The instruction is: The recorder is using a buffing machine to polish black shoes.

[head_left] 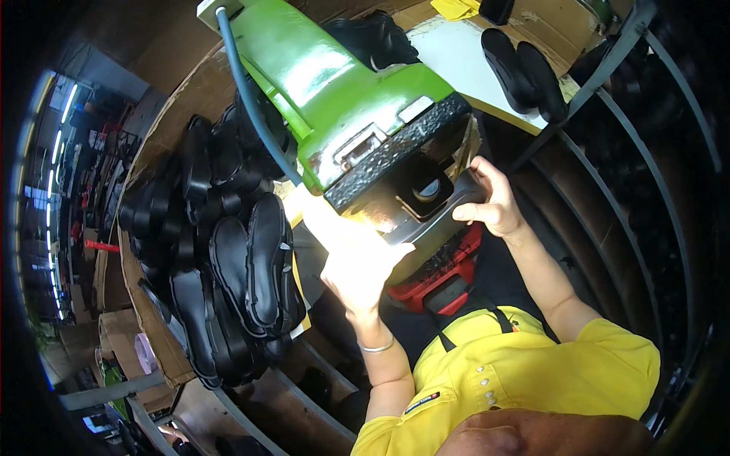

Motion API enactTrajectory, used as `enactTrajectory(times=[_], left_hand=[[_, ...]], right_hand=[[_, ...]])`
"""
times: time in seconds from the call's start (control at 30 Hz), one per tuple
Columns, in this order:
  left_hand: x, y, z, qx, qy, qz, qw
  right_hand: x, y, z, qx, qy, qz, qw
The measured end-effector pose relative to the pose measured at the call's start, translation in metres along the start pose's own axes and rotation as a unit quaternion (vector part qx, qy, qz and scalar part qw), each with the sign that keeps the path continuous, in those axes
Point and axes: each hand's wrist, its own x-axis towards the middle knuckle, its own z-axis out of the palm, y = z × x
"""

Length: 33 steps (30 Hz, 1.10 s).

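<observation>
Both hands press a black moulded rubber shoe sole (426, 201) under a green machine head (342, 99).
Left hand (361, 266) supports its near-left edge, fingers closed beneath; right hand (490, 201) grips the right rim. It looks light, flexible, grippy; best held at the rims.

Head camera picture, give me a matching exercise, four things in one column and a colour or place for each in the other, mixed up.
Things:
1. machine
2. pile of shoe soles
3. left hand
4. pair of soles

Descriptions:
A. on the white surface, upper right
B. bright green
C. brightly lit, under the machine head
D. black, stacked left of the machine

Pairs: 1-B, 2-D, 3-C, 4-A
</observation>
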Motion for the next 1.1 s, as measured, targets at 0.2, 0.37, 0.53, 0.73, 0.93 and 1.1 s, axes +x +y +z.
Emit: enactTrajectory(times=[0.2, 0.37, 0.53, 0.73, 0.93, 1.1], left_hand=[[-0.002, 0.008, -0.01, -0.01, -0.025, 0.019, 0.999], [0.001, 0.008, 0.023, -0.015, 0.033, 0.068, 0.997], [0.003, 0.005, 0.002, 0.045, -0.011, 0.032, 0.998], [-0.001, -0.036, -0.023, 0.099, -0.076, 0.06, 0.99], [0.011, -0.037, -0.046, 0.01, -0.09, 0.021, 0.996], [-0.009, -0.046, -0.048, -0.045, -0.105, -0.078, 0.99]], right_hand=[[-0.009, 0.0, -0.004, -0.016, -0.009, -0.038, 0.999], [0.017, -0.011, -0.024, 0.018, 0.001, -0.042, 0.999], [0.015, -0.008, -0.013, 0.027, -0.014, -0.023, 0.999], [-0.005, -0.003, 0.013, 0.034, -0.007, -0.003, 0.999], [-0.02, 0.016, 0.04, -0.005, -0.015, -0.03, 0.999], [-0.02, 0.018, 0.048, 0.004, 0.001, -0.036, 0.999]])
